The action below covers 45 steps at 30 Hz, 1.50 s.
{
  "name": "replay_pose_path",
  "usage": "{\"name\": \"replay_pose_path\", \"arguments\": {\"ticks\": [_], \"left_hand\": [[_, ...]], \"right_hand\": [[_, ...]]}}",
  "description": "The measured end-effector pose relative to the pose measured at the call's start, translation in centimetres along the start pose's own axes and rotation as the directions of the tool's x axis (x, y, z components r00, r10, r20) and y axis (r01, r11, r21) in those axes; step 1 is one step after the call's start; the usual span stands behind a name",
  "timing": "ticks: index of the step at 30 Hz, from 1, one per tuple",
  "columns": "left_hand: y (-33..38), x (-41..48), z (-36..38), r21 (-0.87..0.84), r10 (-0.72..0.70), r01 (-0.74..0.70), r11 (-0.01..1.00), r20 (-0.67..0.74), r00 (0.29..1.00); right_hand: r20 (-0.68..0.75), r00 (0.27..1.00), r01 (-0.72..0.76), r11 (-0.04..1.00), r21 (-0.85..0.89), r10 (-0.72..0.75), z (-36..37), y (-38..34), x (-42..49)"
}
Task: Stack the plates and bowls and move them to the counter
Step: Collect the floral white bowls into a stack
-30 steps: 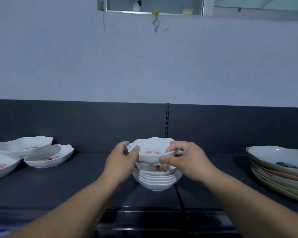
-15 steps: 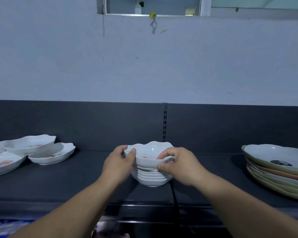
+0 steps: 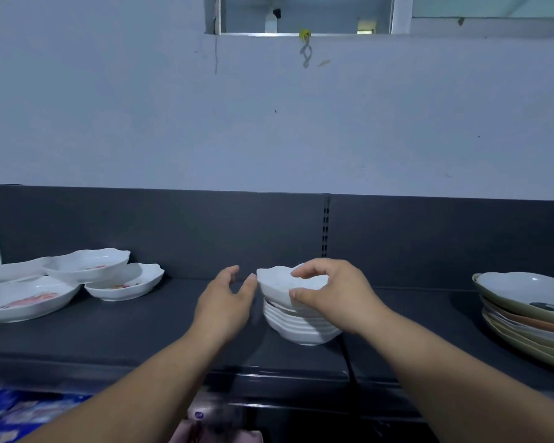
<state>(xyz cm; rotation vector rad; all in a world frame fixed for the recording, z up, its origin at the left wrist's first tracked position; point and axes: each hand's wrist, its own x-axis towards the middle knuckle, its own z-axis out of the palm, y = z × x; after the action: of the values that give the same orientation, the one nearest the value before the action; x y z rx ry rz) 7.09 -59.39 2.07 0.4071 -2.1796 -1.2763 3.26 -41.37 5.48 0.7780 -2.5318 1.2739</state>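
Stack of white bowls [image 3: 301, 329] stands mid-table [image 3: 125, 337]. The top bowl [image 3: 277, 284] sits tilted on the stack, grasped by the right hand [image 3: 336, 297], thumb on the near wall and fingers curled over the far rim. That hand hides the stack's right side.

Left of the stack, the left hand [image 3: 224, 302] is released, fingers loose. Whether its thumb touches the rim cannot be told.

Far right of the stack, a pile of plates [image 3: 525, 318] is cut off by the frame edge.

Head camera, sole view: I look forward and slightly down, close over the dark counter [image 3: 141, 334], facing the wall [image 3: 269, 139].
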Motion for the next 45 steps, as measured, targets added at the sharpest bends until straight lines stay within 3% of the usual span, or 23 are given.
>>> {"name": "replay_pose_path", "arguments": {"ticks": [18,25,36,45], "left_hand": [[-10.4,7.3,-19.2,0.179,-0.006,0.03,0.983,-0.134,0.991],[-14.5,11.4,-25.7,0.304,0.043,0.014,0.952,-0.18,0.983],[-19.3,18.7,-29.4,0.447,-0.05,0.058,0.893,-0.03,0.998],[-20.9,21.2,-28.7,0.327,-0.064,0.052,0.944,0.025,0.998]], "right_hand": [[0.108,0.987,0.118,0.993,0.025,-0.12,18.0,-11.9,7.4],[0.168,0.984,0.053,0.998,0.028,-0.057,25.0,-14.2,9.9],[0.201,0.978,-0.056,0.998,0.022,0.05,31.3,-16.9,12.1],[0.162,0.979,-0.13,0.991,0.021,0.125,33.7,-16.9,13.3]]}}
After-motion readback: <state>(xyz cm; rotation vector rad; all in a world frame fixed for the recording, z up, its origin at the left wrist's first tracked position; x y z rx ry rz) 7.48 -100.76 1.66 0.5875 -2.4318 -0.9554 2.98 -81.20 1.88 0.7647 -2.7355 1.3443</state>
